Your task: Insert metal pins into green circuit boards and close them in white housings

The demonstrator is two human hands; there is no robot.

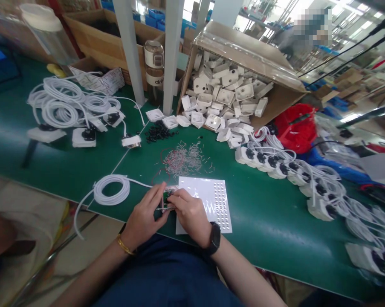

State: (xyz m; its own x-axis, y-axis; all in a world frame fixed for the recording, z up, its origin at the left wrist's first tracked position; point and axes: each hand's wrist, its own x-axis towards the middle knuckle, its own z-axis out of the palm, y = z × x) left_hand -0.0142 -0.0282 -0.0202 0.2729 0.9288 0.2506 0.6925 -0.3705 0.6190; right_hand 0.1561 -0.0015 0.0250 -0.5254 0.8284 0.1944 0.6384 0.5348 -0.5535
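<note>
My left hand (144,215) curls around the left side of a small part with a green circuit board (165,196), its fingers and thumb gripping the edges. From the right, my right hand (190,211) has its fingertips pinched together over the same part; what they hold is hidden. Much of the part is covered by my fingers. A coiled white cable (111,190) lies left of my hands, and one end runs to the part. Under and beside my right hand is a white sheet with rows of small stickers (222,207).
Beyond my hands lie loose small metal pins or screws (182,158) and small black pieces (160,131). A tipped cardboard box (275,98) spills white plastic housings (224,96). Cabled white units stand at right (277,166) and left (84,137). Grey posts (172,55) and a bottle (154,70) rise behind.
</note>
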